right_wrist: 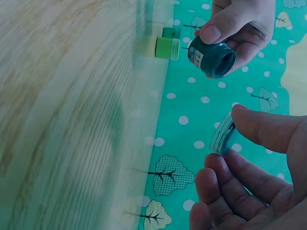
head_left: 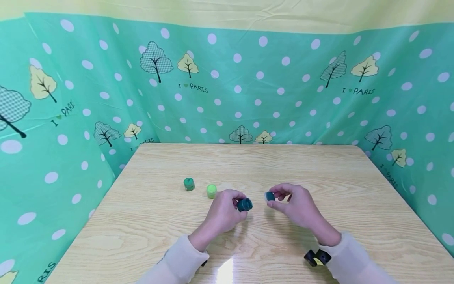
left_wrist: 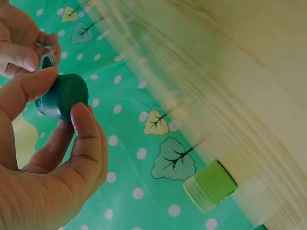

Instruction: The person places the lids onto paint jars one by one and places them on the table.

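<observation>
My left hand (head_left: 227, 211) grips a small dark teal paint jar (head_left: 244, 204) between thumb and fingers. The jar is tilted, and its uncovered mouth shows in the right wrist view, facing my right hand (head_left: 298, 205). That hand pinches the jar's round lid (head_left: 270, 196) by its edge, between thumb and fingertips. Lid and jar are apart, both held above the table. In the left wrist view the jar (left_wrist: 69, 96) shows its teal base, and the clear lid (left_wrist: 47, 62) appears behind it. A paper label is visible on the jar (right_wrist: 211, 58) in the right wrist view.
A light green jar (head_left: 211, 191) stands on the wooden table (head_left: 159, 228) just left of my left hand. Farther left is a darker green jar (head_left: 189, 184). A teal dotted cloth (head_left: 248, 98) hangs behind the table and along both sides.
</observation>
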`<control>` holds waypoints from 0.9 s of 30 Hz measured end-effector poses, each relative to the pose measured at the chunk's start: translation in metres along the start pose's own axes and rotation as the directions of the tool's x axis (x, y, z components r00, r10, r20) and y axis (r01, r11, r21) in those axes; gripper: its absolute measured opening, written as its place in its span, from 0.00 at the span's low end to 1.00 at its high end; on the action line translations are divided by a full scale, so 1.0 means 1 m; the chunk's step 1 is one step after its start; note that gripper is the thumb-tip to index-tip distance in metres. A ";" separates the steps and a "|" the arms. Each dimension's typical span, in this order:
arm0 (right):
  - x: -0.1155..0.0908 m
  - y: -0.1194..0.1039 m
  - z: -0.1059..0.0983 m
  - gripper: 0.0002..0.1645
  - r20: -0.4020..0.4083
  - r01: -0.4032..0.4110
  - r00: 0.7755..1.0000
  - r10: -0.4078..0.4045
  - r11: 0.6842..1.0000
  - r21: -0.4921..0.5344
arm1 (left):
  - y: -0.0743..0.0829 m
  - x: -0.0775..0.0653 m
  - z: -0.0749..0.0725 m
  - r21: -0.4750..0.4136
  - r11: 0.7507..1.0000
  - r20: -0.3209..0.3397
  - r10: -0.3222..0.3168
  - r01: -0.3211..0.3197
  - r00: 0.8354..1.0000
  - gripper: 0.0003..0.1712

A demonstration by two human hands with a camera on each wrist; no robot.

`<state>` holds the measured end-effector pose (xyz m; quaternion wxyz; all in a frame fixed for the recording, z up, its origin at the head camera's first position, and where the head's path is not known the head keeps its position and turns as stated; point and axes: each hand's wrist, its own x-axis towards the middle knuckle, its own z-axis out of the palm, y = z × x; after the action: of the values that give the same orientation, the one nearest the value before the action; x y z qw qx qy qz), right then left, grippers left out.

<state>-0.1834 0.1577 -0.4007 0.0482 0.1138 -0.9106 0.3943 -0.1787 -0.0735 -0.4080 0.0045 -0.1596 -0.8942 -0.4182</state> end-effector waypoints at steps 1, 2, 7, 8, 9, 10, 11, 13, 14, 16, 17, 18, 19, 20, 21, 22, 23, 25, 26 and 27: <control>0.000 -0.001 0.001 0.18 0.001 0.000 1.000 0.000 1.000 0.002 | 0.000 0.000 0.000 -0.001 1.000 0.000 0.001 -0.001 1.000 0.15; 0.000 -0.001 0.001 0.18 0.003 0.004 1.000 -0.004 1.000 0.004 | 0.000 0.000 0.000 -0.002 1.000 0.000 0.001 -0.001 1.000 0.15; 0.001 -0.005 0.003 0.17 0.016 0.002 1.000 -0.002 1.000 0.016 | 0.001 0.000 0.001 0.005 1.000 -0.007 0.005 -0.005 1.000 0.16; 0.001 -0.005 0.004 0.17 0.018 0.003 1.000 -0.003 1.000 0.017 | 0.001 0.000 0.001 0.007 1.000 -0.008 0.005 -0.005 1.000 0.15; 0.001 -0.006 0.004 0.17 0.019 0.003 1.000 -0.003 1.000 0.018 | 0.001 0.000 0.001 0.008 1.000 -0.009 0.005 -0.005 1.000 0.15; 0.001 -0.007 0.005 0.17 0.021 0.006 1.000 -0.006 1.000 0.018 | 0.001 0.000 0.001 0.009 1.000 -0.009 0.006 -0.006 1.000 0.15; 0.002 -0.007 0.005 0.17 0.023 0.008 1.000 -0.009 1.000 0.019 | 0.001 0.000 0.001 0.010 1.000 -0.009 0.005 -0.005 1.000 0.15; 0.002 -0.009 0.007 0.18 0.026 0.015 1.000 -0.016 1.000 0.025 | 0.001 0.000 0.001 0.011 1.000 -0.009 0.007 -0.007 1.000 0.16; 0.002 -0.009 0.007 0.18 0.027 0.020 0.999 -0.021 0.999 0.026 | 0.001 0.000 0.001 0.012 1.000 -0.010 0.010 -0.009 1.000 0.15; 0.001 -0.010 0.008 0.18 0.033 0.029 0.999 -0.030 0.999 0.031 | 0.001 -0.001 0.001 0.015 1.000 -0.013 0.016 -0.016 1.000 0.15; 0.001 -0.011 0.009 0.18 0.035 0.031 0.999 -0.032 0.999 0.036 | 0.001 -0.001 0.001 0.016 1.000 -0.014 0.019 -0.019 1.000 0.15; 0.001 -0.011 0.010 0.18 0.040 0.036 0.999 -0.037 0.999 0.038 | 0.001 -0.001 0.001 0.016 1.000 -0.016 0.023 -0.023 1.000 0.15; 0.001 -0.012 0.011 0.18 0.044 0.037 0.998 -0.038 0.999 0.039 | 0.001 -0.001 0.001 0.014 1.000 -0.017 0.025 -0.025 1.000 0.15; 0.000 -0.012 0.011 0.18 0.048 0.037 0.998 -0.039 0.998 0.040 | 0.001 -0.001 0.001 0.010 1.000 -0.018 0.027 -0.026 0.999 0.15; 0.000 -0.012 0.012 0.18 0.052 0.038 0.998 -0.040 0.998 0.040 | 0.001 -0.001 0.001 0.007 1.000 -0.019 0.028 -0.028 0.999 0.14; 0.000 -0.013 0.013 0.18 0.055 0.038 0.998 -0.040 0.998 0.042 | 0.002 -0.001 0.001 0.004 1.000 -0.019 0.028 -0.028 0.999 0.14; 0.000 -0.013 0.013 0.17 0.058 0.037 0.998 -0.040 0.998 0.046 | 0.002 -0.001 0.001 0.002 1.000 -0.021 0.030 -0.030 0.999 0.15; 0.000 -0.014 0.015 0.17 0.060 0.036 0.997 -0.039 0.998 0.055 | 0.002 -0.001 0.001 -0.002 0.999 -0.021 0.032 -0.032 0.999 0.15; 0.000 -0.015 0.015 0.17 0.062 0.034 0.997 -0.038 0.998 0.060 | 0.002 -0.001 0.001 -0.001 0.999 -0.023 0.034 -0.034 0.999 0.16; 0.000 -0.015 0.016 0.17 0.064 0.033 0.997 -0.037 0.997 0.066 | 0.002 -0.001 0.001 0.000 0.999 -0.023 0.036 -0.036 0.999 0.16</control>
<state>-0.1797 0.1359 -0.4007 0.0218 0.1442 -0.8963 0.4187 -0.1773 -0.0714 -0.4074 0.0223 -0.1709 -0.8910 -0.4200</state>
